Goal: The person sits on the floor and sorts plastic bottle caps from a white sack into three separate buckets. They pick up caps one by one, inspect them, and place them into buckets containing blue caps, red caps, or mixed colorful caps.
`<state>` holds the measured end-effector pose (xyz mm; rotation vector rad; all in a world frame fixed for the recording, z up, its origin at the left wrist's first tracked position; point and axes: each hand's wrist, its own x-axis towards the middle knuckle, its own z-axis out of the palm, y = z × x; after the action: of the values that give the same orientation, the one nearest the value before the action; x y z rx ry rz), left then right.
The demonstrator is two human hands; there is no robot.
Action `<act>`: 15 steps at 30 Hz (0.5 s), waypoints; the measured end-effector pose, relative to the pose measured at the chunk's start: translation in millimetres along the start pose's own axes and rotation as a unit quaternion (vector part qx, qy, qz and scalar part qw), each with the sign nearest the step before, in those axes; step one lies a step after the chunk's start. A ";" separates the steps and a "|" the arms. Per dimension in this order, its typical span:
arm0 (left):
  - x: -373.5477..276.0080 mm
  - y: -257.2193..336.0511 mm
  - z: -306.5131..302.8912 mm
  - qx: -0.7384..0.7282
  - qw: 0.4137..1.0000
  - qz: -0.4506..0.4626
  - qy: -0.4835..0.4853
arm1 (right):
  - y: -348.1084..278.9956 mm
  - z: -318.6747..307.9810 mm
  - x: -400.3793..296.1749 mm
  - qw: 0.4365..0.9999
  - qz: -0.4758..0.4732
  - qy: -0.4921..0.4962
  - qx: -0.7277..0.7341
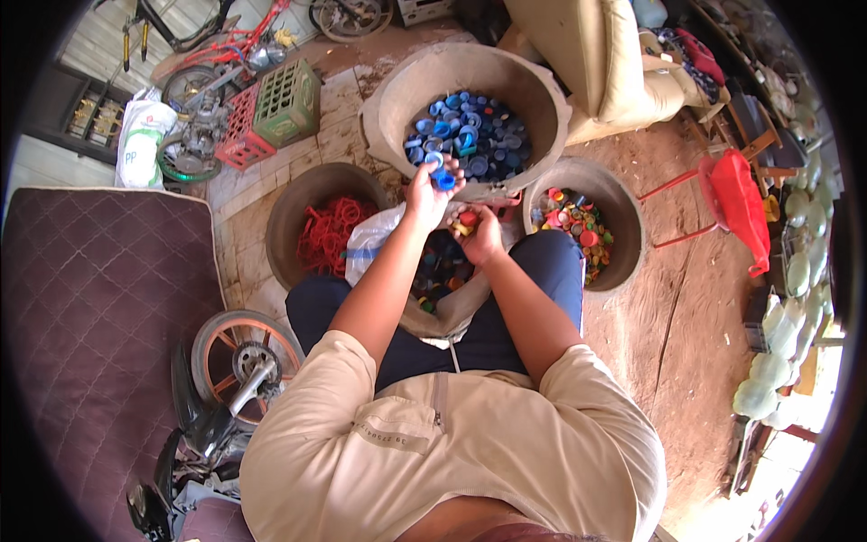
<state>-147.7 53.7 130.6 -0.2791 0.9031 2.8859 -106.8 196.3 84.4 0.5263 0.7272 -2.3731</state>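
Observation:
My left hand (pixel 427 203) is over the near rim of a large round tub (pixel 399 95), holding a few blue plastic bottle caps (pixel 444 181). Many blue caps (pixel 481 129) lie inside that tub. Lower and to the right, my right hand (pixel 485 240) has a red cap (pixel 468 217) and yellowish caps in its curled fingers. Between my knees an open sack (pixel 447 324) contains dark and coloured caps (pixel 433 274), partly covered by my arms. Red plastic rings (pixel 339 227) fill part of the left tub (pixel 284 227). The right tub (pixel 626 223) holds red, yellow and green caps (pixel 589 237).
Green (pixel 288 98) and red crates (pixel 247 132) stand at upper left beside motorcycle parts (pixel 203 108) and a white sack (pixel 142 142). A quilted mattress (pixel 108 271) and spoked wheel (pixel 247 366) lie left. A beige armchair (pixel 609 61) and red chair (pixel 735 203) are at right.

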 end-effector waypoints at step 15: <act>-67.5 0.6 -23.5 0.174 0.978 0.081 0.087 | -12.4 5.6 -7.2 0.977 -0.032 -0.128 0.166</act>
<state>-78.5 36.7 125.8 -0.4468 1.5029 2.8048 -110.4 204.3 97.0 0.3246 0.2360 -2.5749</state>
